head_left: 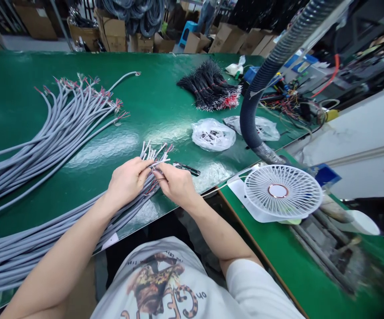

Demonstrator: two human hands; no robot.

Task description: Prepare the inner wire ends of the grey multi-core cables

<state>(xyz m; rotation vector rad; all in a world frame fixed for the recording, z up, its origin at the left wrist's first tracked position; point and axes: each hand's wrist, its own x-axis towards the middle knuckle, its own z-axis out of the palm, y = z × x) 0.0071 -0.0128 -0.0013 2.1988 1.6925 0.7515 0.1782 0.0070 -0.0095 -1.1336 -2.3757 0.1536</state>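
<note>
Head view shows the left hand (127, 180) and right hand (176, 184) close together, both gripping the stripped ends of a bundle of grey sheathed cables (135, 197) at the near edge of the green bench (88, 71). Small black-handled cutters (187, 169) lie just beside the right hand, and a larger bunch of grey cables (62, 133) spreads across the bench's left side.
</note>
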